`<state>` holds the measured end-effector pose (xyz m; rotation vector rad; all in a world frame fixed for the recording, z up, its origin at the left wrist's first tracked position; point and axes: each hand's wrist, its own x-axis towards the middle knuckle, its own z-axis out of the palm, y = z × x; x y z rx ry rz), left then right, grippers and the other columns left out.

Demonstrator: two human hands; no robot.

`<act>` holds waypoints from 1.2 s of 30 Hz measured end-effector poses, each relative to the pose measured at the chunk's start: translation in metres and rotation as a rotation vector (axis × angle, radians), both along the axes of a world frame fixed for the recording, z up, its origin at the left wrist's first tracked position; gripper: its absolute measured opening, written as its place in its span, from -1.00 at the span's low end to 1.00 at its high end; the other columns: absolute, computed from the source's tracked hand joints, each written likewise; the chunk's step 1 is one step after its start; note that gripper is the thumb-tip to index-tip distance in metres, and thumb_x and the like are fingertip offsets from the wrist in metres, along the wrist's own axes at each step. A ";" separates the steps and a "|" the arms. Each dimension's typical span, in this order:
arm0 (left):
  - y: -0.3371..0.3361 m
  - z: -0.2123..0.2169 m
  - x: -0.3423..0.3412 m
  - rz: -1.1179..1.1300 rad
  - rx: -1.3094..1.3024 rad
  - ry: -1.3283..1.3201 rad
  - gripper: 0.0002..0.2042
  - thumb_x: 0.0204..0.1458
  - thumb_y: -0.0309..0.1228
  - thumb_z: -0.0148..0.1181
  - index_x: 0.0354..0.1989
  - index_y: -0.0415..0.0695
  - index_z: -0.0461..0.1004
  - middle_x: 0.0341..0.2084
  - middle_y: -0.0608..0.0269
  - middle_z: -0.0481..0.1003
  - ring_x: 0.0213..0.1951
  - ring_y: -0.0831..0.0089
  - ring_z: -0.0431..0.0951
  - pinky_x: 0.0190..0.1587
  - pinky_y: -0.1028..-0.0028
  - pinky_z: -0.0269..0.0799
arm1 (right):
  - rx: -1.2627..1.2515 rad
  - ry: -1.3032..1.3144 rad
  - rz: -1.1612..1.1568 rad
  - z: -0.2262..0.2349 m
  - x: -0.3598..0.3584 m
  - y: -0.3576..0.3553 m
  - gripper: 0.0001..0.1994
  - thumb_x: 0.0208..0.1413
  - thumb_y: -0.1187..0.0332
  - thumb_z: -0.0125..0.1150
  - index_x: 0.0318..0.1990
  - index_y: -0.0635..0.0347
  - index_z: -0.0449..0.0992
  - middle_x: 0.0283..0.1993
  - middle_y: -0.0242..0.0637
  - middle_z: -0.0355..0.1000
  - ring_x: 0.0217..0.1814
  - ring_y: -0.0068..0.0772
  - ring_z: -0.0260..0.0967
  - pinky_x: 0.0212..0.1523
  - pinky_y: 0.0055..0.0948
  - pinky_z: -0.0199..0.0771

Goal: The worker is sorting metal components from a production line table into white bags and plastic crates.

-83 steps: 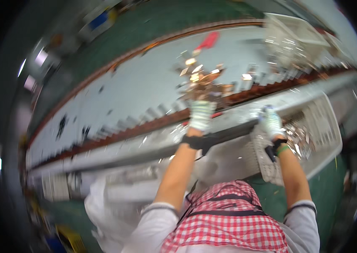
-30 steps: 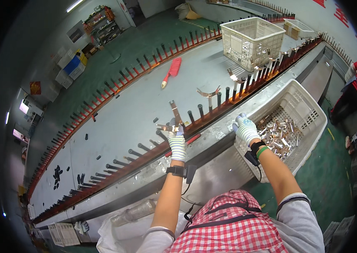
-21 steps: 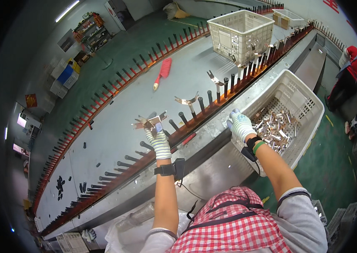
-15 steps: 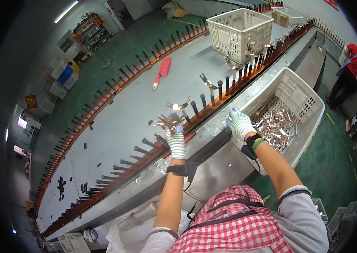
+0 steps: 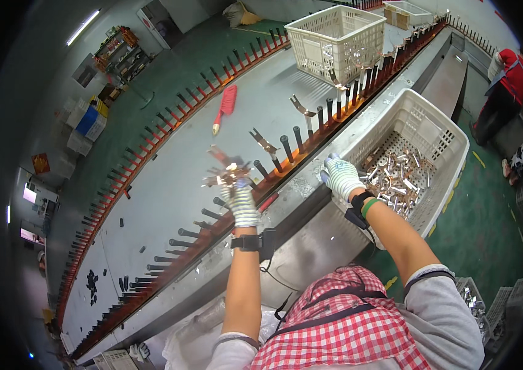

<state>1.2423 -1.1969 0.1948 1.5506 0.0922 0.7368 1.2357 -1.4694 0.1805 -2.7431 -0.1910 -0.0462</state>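
Note:
My left hand [image 5: 241,208], in a striped glove, is closed around a bunch of forked copper-coloured metal pieces [image 5: 229,177], blurred by motion. It hovers over the near row of black-capped posts [image 5: 285,148]. Similar forked pieces stand on several posts, the closest forked piece [image 5: 263,141] just right of the bunch. My right hand [image 5: 341,176], gloved alike, has curled fingers beside the left rim of a white basket [image 5: 452,132]. Whatever those fingers hold, if anything, is hidden. Inside the basket lies a heap of loose metal pieces [image 5: 397,182].
A second white basket [image 5: 335,52] stands on the grey table [image 5: 169,179], with a red brush [image 5: 227,105] left of it. Posts with red stems [image 5: 178,123] line the far edge. Small black caps [image 5: 91,287] lie at the left. A person in red [image 5: 511,80] is at the far right.
My left hand has moved left with its bunch. The closest forked piece now leans at a different angle on its post. My right hand stays by the basket rim; the whole view has shifted slightly.

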 end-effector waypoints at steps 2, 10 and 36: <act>-0.001 -0.025 0.008 0.009 0.136 0.040 -0.82 -0.05 -0.52 0.05 -0.23 -0.16 0.37 -0.36 0.32 0.41 -0.34 0.55 0.39 -0.32 0.57 0.36 | 0.016 0.007 0.010 0.002 0.001 0.003 -0.71 -0.09 0.20 0.05 -0.29 0.24 0.39 -0.15 -0.06 0.26 -0.15 -0.10 0.31 -0.15 -0.24 0.32; -0.040 -0.040 0.023 0.162 0.075 0.209 -0.71 -0.05 -0.39 0.04 -0.15 -0.27 0.29 -0.31 0.19 0.40 -0.30 0.40 0.37 -0.24 0.43 0.28 | 0.021 0.004 0.019 -0.003 0.000 -0.005 -0.70 -0.08 0.22 0.04 -0.25 0.24 0.39 -0.11 -0.05 0.27 -0.12 -0.12 0.30 -0.12 -0.26 0.31; -0.046 0.069 -0.015 -0.315 -0.207 0.011 -0.85 -0.03 -0.49 0.06 -0.26 -0.14 0.40 -0.29 0.22 0.43 -0.21 0.39 0.46 -0.16 0.43 0.40 | 0.013 0.055 0.039 0.015 0.006 -0.019 -0.69 -0.08 0.20 0.04 -0.24 0.24 0.39 -0.10 -0.05 0.28 -0.17 -0.11 0.33 -0.12 -0.26 0.32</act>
